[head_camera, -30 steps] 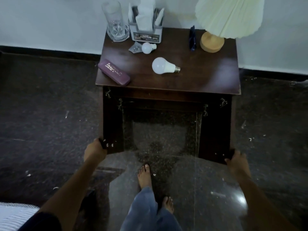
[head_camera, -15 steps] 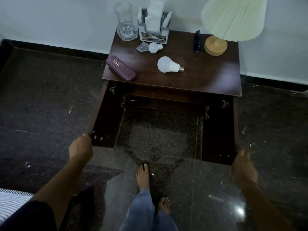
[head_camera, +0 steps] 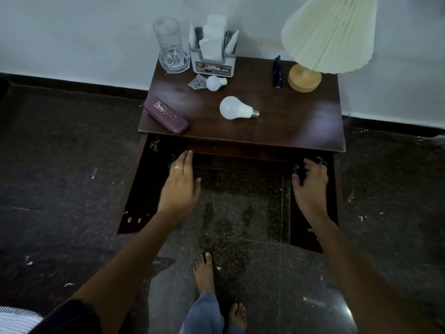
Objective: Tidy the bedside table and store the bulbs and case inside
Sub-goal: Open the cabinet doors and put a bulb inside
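Both empty: left hand [head_camera: 179, 186] fingers straight, right hand [head_camera: 310, 186] loosely spread, before the open bedside table [head_camera: 277, 116].

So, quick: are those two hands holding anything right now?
Left hand: open, fingers straight, holding nothing.
Right hand: open, fingers loosely spread, holding nothing.

Both doors of the bedside table [head_camera: 265, 127] are standing open: left door [head_camera: 136, 189], right door [head_camera: 310, 239]. Left hand [head_camera: 179, 189] is hovering before the opening, fingers straight, holding nothing. Right hand [head_camera: 310, 186] is hovering by the right hinge, fingers loosely spread, empty. On top, purple case [head_camera: 165, 115] is lying front left, large bulb [head_camera: 234, 108] mid-table, small bulb [head_camera: 213, 83] just before the tissue holder [head_camera: 213, 66]. Glass [head_camera: 171, 48] is standing back left, lamp [head_camera: 330, 32] back right.
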Action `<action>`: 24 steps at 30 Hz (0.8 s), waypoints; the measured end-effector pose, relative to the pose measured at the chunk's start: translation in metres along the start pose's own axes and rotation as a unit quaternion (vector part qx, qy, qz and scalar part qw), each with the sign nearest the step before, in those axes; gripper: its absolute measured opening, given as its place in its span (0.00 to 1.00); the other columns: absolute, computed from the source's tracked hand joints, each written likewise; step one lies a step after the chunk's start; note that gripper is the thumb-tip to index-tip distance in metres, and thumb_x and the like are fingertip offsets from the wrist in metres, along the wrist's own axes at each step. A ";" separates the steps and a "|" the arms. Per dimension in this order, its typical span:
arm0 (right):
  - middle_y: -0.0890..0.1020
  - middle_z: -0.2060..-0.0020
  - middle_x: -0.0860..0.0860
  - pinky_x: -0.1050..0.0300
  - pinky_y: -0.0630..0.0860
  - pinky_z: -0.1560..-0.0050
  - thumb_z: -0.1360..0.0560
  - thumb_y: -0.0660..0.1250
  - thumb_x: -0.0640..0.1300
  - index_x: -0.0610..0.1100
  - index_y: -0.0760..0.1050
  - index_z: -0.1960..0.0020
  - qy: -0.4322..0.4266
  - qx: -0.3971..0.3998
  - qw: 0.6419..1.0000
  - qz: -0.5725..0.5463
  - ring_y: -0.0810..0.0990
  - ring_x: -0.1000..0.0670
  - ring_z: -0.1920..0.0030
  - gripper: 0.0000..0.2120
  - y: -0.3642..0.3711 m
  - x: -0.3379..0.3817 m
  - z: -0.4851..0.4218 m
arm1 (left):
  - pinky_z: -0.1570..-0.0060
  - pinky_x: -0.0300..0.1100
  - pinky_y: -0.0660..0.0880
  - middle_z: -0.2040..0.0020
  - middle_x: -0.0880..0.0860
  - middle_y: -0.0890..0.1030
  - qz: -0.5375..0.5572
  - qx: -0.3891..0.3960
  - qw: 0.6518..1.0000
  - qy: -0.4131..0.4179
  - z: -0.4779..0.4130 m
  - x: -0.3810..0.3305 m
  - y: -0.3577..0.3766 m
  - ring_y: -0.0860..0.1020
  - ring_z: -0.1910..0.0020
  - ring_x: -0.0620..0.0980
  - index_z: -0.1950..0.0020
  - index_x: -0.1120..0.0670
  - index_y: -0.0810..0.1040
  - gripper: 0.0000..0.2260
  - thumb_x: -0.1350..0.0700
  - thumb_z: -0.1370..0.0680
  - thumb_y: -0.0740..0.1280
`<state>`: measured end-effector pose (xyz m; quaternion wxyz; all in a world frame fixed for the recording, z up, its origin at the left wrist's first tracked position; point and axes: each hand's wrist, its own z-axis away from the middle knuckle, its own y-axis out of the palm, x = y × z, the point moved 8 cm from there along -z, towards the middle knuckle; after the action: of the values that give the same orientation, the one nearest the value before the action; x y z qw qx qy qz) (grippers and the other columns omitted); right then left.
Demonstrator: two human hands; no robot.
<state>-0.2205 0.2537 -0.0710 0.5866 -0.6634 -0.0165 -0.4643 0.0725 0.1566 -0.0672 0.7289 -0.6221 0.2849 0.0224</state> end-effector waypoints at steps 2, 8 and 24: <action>0.67 0.37 0.42 0.57 0.71 0.39 0.24 0.63 0.38 0.39 0.64 0.32 0.019 0.027 0.997 -0.071 0.71 0.45 0.38 0.21 0.019 0.020 -0.025 | 0.30 0.44 0.60 0.24 0.59 0.56 0.058 -0.002 0.998 0.012 -0.031 -0.026 0.004 0.57 0.25 0.55 0.24 0.59 0.51 0.30 0.53 0.21 0.60; 0.69 0.38 0.43 0.68 0.68 0.46 0.25 0.65 0.38 0.38 0.59 0.29 0.058 0.060 0.985 -0.152 0.73 0.53 0.48 0.28 0.066 0.061 -0.082 | 0.29 0.40 0.51 0.22 0.58 0.51 0.177 0.019 0.982 -0.062 -0.124 -0.053 0.018 0.51 0.23 0.54 0.24 0.60 0.47 0.35 0.55 0.24 0.65; 0.70 0.38 0.43 0.47 0.74 0.38 0.25 0.65 0.39 0.42 0.63 0.30 0.155 0.141 0.955 -0.209 0.75 0.47 0.45 0.25 0.123 0.066 -0.141 | 0.41 0.40 0.70 0.32 0.55 0.71 0.292 0.102 0.942 -0.132 -0.182 -0.023 0.047 0.73 0.36 0.51 0.25 0.54 0.59 0.29 0.66 0.25 0.61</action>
<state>-0.1972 0.0690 -0.1394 0.5592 -0.4756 -0.1288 -0.6667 -0.0354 0.0070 -0.1111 0.7813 -0.4252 0.3556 0.2869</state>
